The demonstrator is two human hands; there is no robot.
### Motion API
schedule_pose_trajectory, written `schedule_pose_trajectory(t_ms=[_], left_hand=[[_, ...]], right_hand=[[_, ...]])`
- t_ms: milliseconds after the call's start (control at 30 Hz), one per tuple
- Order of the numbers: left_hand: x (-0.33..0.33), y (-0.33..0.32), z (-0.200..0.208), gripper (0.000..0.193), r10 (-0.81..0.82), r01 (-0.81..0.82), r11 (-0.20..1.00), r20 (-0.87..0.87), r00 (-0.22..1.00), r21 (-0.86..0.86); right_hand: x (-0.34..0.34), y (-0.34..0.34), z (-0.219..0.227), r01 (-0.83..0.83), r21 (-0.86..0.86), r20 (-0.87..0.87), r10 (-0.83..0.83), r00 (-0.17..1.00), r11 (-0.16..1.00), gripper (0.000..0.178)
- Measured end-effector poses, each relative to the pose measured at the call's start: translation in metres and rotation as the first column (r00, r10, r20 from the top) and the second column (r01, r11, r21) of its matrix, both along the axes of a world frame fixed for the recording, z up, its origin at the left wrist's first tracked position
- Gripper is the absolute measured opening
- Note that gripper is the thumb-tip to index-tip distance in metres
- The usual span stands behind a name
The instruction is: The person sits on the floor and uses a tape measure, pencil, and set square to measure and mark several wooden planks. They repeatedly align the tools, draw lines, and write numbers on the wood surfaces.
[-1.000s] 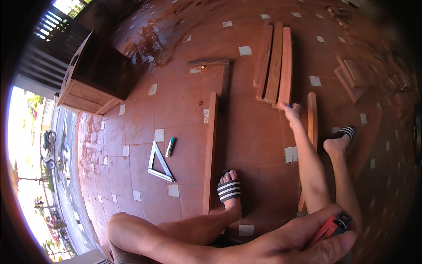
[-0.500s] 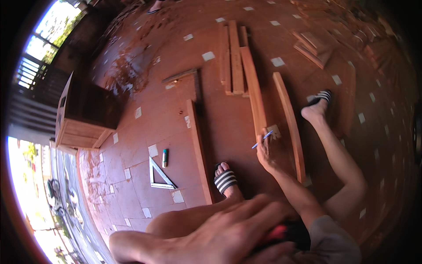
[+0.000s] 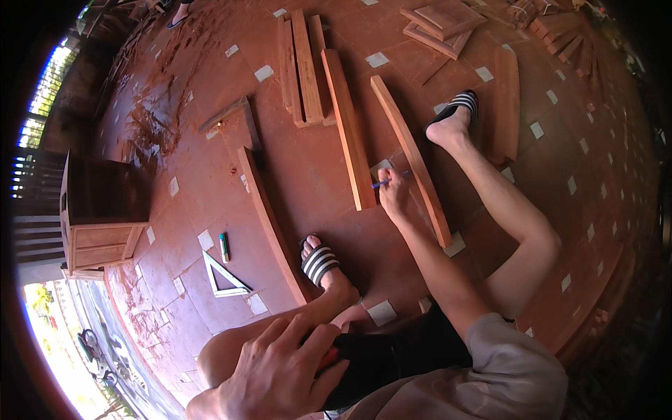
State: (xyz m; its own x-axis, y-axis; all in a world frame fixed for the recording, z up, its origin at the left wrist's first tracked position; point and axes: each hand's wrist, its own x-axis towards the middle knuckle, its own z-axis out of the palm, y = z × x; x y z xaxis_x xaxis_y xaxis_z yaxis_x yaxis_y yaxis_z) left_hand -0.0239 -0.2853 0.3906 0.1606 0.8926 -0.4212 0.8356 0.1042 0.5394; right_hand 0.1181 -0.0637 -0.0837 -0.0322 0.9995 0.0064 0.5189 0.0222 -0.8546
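Note:
A slim blue pen (image 3: 381, 185) sticks out of my right hand (image 3: 394, 194), whose fingers are closed on it. That hand is just right of the near end of a reddish wooden beam (image 3: 346, 129) lying on the floor. Right of the hand, a slightly bowed wooden piece (image 3: 409, 150) stretches away from me. My left hand (image 3: 276, 367) is low in front, by my bent left knee. Its fingers curve round a small red thing (image 3: 329, 358), mostly hidden between thumb and index finger.
A long plank (image 3: 269, 224) lies left of my sandaled foot (image 3: 322, 264). Beyond it are a white triangular set square (image 3: 224, 278) and a green marker (image 3: 224, 246). Stacked beams (image 3: 301, 70) lie ahead, wooden frames (image 3: 444, 28) at far right. A wooden cabinet (image 3: 105, 217) stands left.
The whole view has shifted, with the floor things now further left and up. My right hand with the pen has come off the beam's end to its right side. My left hand has moved left.

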Motion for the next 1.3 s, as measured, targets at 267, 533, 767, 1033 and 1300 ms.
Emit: schedule_pose_trajectory(t_ms=[267,533,767,1033,1300], left_hand=[[-0.002,0.011,-0.005,0.057,-0.115,0.107,0.982,-0.045,0.992,-0.157],[-0.012,-0.003,-0.019,0.041,-0.213,0.211,0.974,-0.025,0.977,-0.079],[-0.004,-0.022,-0.035,0.036,-0.356,0.358,0.934,-0.089,0.930,0.000],[0.001,-0.013,-0.021,0.038,-0.307,0.289,0.951,-0.210,0.928,-0.112],[-0.003,-0.015,-0.024,0.040,-0.310,0.290,0.950,-0.225,0.924,-0.119]], right_hand=[[-0.050,0.014,0.002,-0.074,-0.354,0.359,0.209,0.910,0.932,0.091],[0.024,0.006,0.024,0.024,-0.069,0.145,-0.014,0.989,0.997,0.065],[0.082,0.008,0.111,-0.275,0.245,0.401,0.161,0.902,0.930,0.059],[0.095,0.026,0.150,-0.680,-0.039,0.504,0.602,0.619,0.732,0.055],[0.093,0.048,0.136,-0.859,-0.111,0.530,0.761,0.374,0.499,0.052]])
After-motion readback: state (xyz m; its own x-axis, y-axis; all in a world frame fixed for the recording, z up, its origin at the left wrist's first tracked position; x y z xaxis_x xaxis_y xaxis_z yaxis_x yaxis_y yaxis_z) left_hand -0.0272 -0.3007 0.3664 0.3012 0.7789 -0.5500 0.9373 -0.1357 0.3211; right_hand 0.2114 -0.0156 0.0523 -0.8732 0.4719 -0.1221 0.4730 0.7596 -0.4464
